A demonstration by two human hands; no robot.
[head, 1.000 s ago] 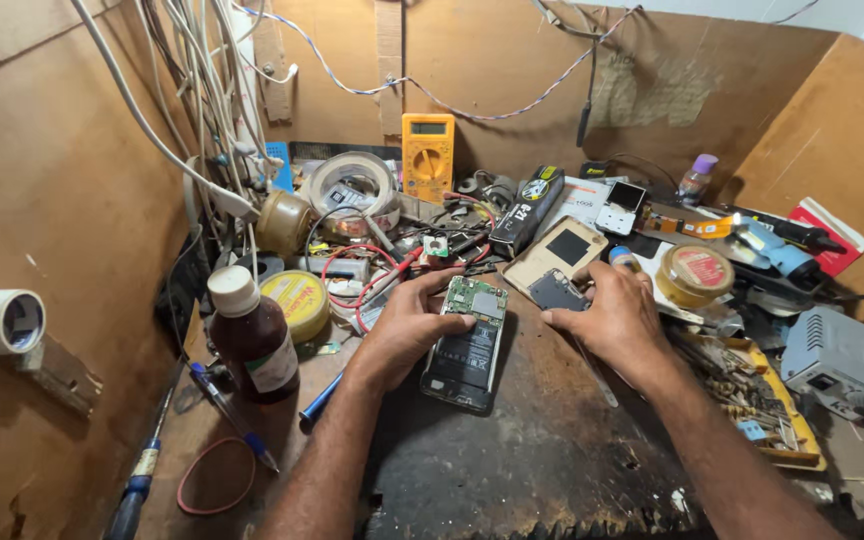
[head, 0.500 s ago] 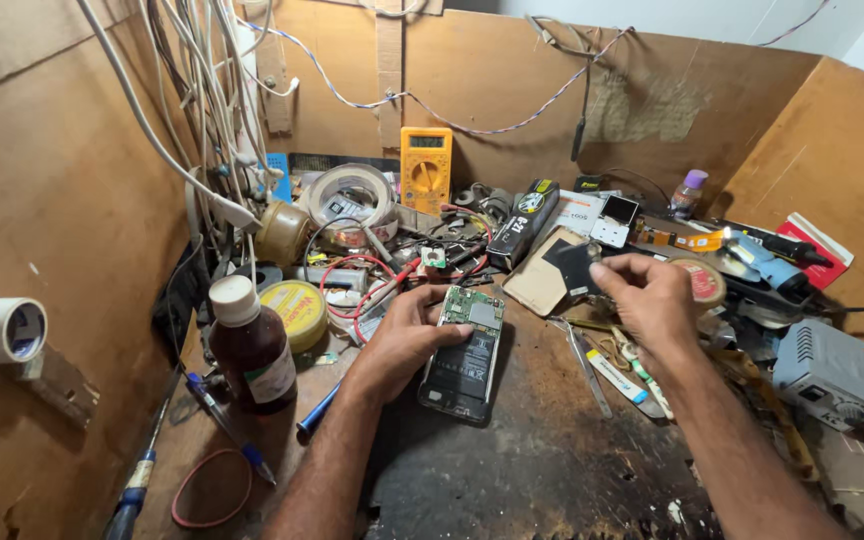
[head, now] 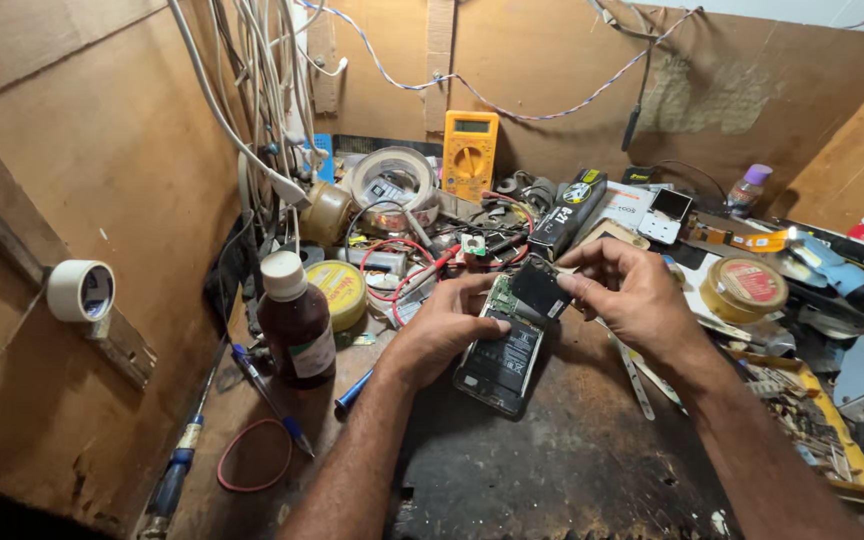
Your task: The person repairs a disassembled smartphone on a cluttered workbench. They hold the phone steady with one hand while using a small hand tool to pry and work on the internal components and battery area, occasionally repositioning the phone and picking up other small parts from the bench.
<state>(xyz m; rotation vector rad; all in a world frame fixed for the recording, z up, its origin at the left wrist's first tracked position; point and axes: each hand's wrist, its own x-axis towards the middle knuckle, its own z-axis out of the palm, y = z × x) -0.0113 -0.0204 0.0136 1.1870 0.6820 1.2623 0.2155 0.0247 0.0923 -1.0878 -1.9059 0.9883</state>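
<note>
Head view — dark scarred bench [head: 572, 470], brown board walls [head: 102, 150] — cluttered

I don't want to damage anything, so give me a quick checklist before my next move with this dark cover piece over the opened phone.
1. Opened phone steadied flat on the workbench by the left hand: ok.
2. Dark cover piece gripped in the right hand fingertips: ok.
3. Piece lined up with the phone's top end: cannot tell.
4. Green circuit board uncovered and in view: ok.
5. Space around the phone free: not ok, red wires and tweezers lie close.
6. Brown bottle capped and upright: ok.
</note>
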